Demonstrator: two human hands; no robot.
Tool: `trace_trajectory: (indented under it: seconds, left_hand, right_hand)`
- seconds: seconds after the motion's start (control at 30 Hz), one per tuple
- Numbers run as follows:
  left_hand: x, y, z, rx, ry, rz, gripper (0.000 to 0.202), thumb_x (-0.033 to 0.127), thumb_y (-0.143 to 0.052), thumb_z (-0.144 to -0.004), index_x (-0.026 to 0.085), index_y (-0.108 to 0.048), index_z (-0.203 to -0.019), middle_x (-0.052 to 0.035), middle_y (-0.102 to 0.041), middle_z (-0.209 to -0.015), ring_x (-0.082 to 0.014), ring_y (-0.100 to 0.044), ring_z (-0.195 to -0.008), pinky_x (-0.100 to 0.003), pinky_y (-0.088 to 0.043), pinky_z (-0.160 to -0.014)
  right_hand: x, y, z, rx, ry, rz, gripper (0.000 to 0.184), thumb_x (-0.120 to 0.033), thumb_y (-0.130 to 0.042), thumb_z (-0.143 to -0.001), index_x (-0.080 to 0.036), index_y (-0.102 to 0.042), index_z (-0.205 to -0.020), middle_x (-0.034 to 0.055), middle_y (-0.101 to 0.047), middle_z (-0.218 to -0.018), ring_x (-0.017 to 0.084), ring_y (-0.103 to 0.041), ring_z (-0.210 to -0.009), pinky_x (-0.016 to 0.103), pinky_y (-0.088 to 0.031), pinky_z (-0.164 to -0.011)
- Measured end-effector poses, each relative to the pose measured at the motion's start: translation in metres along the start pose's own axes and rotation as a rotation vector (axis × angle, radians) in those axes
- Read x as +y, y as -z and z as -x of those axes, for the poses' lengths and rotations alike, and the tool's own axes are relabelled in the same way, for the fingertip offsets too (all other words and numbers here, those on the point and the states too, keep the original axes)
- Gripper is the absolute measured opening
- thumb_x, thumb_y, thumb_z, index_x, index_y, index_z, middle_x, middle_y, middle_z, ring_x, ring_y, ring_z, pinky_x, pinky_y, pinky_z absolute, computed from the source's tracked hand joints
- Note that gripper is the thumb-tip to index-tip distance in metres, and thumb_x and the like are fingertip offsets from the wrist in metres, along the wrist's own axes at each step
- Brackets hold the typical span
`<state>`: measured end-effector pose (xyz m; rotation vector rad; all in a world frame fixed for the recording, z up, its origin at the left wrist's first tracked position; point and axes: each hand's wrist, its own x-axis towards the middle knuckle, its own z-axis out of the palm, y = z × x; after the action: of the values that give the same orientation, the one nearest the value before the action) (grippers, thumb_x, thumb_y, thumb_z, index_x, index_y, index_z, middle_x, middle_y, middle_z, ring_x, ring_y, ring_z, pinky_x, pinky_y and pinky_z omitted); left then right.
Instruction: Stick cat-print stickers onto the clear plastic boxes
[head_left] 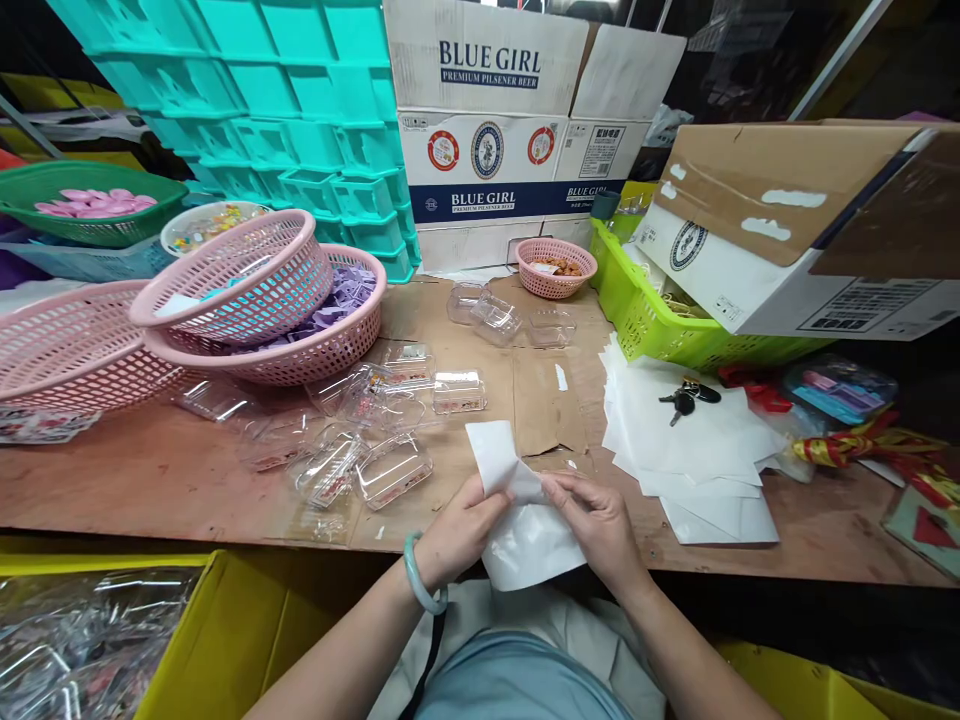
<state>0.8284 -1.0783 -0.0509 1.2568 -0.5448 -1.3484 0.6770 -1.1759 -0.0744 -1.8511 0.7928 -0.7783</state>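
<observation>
Two hands (529, 520) folding white sheet (525, 535); clear boxes (390, 430), paper stack (697, 450) flanking

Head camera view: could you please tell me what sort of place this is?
Probably a small packing workshop: pink baskets of plastic pieces, clear plastic cases strewn on the bench, stacked teal crates, and a white pouch held by the left hand and right hand.

Bare tabletop (536, 390) is lying open ahead; clear boxes (390, 465) are crowding left, paper stack (697, 450) is blocking right.
</observation>
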Motion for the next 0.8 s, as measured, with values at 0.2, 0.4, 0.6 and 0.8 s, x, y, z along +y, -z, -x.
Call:
trace_trajectory:
  seconds: [0.2, 0.4, 0.6, 0.8]
  left_hand:
    - [-0.001, -0.002, -0.001, -0.035, 0.051, 0.114, 0.042, 0.039, -0.07, -0.071, 0.012, -0.068, -0.103, -0.0072, -0.069, -0.083, -0.0193, -0.06, -0.072, -0.028, -0.046, -0.066]
    - [0.009, -0.005, -0.001, -0.139, -0.077, 0.137, 0.037, 0.037, -0.064, -0.079, 0.013, -0.068, -0.107, -0.009, -0.069, -0.1, -0.0222, -0.061, -0.092, -0.031, -0.046, -0.083]
    - [0.006, -0.008, -0.001, -0.04, -0.027, 0.085, 0.044, 0.044, -0.07, -0.073, 0.011, -0.068, -0.102, -0.0095, -0.07, -0.092, -0.021, -0.061, -0.082, -0.031, -0.048, -0.074]
    - [-0.004, -0.004, -0.004, -0.056, 0.02, 0.108, 0.053, 0.045, -0.069, -0.074, 0.014, -0.062, -0.117, -0.0106, -0.07, -0.102, -0.0242, -0.064, -0.088, -0.034, -0.049, -0.08]
  right_hand:
    - [-0.004, 0.012, -0.008, 0.149, -0.079, -0.013, 0.022, -0.039, -0.062, -0.083, -0.02, -0.073, -0.087, 0.0063, -0.074, -0.091, 0.025, -0.068, -0.087, 0.038, -0.054, -0.079]
    - [-0.005, 0.007, -0.003, 0.078, 0.339, 0.309, 0.021, -0.025, -0.067, -0.08, -0.028, -0.069, -0.101, 0.0026, -0.072, -0.098, 0.022, -0.066, -0.094, 0.056, -0.031, -0.106]
    - [0.002, -0.001, 0.003, 0.102, 0.137, 0.12, 0.01, -0.031, -0.065, -0.083, -0.027, -0.074, -0.085, 0.0026, -0.074, -0.09, 0.024, -0.067, -0.092, 0.056, -0.033, -0.105]
    - [0.007, 0.004, -0.009, 0.317, -0.306, -0.441, 0.021, -0.037, -0.07, -0.077, -0.019, -0.073, -0.086, 0.0071, -0.075, -0.088, 0.024, -0.07, -0.081, 0.039, -0.057, -0.075]
